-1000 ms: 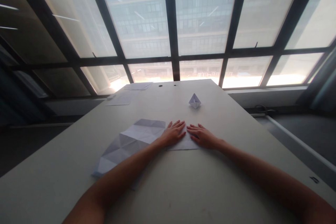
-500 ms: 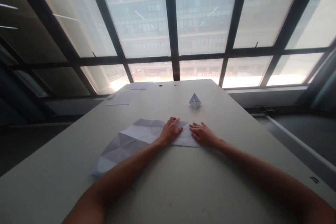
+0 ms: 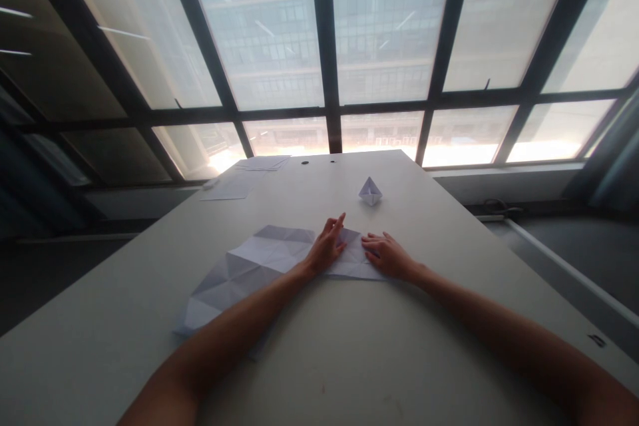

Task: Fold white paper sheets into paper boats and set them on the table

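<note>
A large white sheet of paper [image 3: 272, 249], marked with many crossing creases, spreads over the table and partly lifts at its left end. My left hand [image 3: 325, 246] rests on the paper near its right part, the index finger stretched up and away past the far edge. Over the paper's right end lies my right hand [image 3: 389, 256], palm down with its fingers extended to the left. Part of the sheet is hidden beneath both hands and the left forearm. Beyond the right hand stands a small folded paper boat [image 3: 370, 193].
The white table [image 3: 319, 359] reaches forward to a wall of framed windows [image 3: 379, 26]. Several flat paper sheets [image 3: 232, 185] lie at its far left corner. Two dark round holes [image 3: 305, 163] are near the far edge. A small dark mark [image 3: 596, 340] is at the right edge.
My left index finger has stretched out and risen, pointing away past the paper's edge. The right hand has barely shifted, and the paper lies nearly as before.
</note>
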A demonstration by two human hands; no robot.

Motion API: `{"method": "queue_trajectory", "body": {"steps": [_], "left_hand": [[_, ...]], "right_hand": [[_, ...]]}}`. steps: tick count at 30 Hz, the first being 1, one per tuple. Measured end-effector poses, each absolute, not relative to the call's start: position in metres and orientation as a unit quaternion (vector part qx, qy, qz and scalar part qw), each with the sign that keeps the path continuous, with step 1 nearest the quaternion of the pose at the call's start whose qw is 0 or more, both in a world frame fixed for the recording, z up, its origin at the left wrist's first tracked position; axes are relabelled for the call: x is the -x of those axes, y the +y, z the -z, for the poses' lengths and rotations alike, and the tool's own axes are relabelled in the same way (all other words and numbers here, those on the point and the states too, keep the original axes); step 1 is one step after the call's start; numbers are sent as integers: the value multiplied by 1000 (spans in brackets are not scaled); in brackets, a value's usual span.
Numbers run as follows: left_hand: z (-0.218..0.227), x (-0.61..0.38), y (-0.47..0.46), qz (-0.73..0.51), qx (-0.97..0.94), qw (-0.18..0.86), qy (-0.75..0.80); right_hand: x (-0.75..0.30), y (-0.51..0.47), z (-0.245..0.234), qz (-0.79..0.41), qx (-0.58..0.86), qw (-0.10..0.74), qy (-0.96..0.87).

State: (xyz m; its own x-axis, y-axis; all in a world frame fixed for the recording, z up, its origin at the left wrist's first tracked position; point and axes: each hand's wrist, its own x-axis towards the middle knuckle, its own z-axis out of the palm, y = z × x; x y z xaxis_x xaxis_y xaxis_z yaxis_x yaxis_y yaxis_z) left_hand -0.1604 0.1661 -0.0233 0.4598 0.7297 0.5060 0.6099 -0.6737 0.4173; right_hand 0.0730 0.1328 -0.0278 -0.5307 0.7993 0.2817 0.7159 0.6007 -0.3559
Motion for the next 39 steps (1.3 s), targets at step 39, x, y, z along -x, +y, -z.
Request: {"method": "queue_trajectory", "body": {"steps": [39], "left_hand": [[16,155,153,-87,-931,54,350]], "right_hand": [[-73,126,21,-96,347,283,-889]]}}
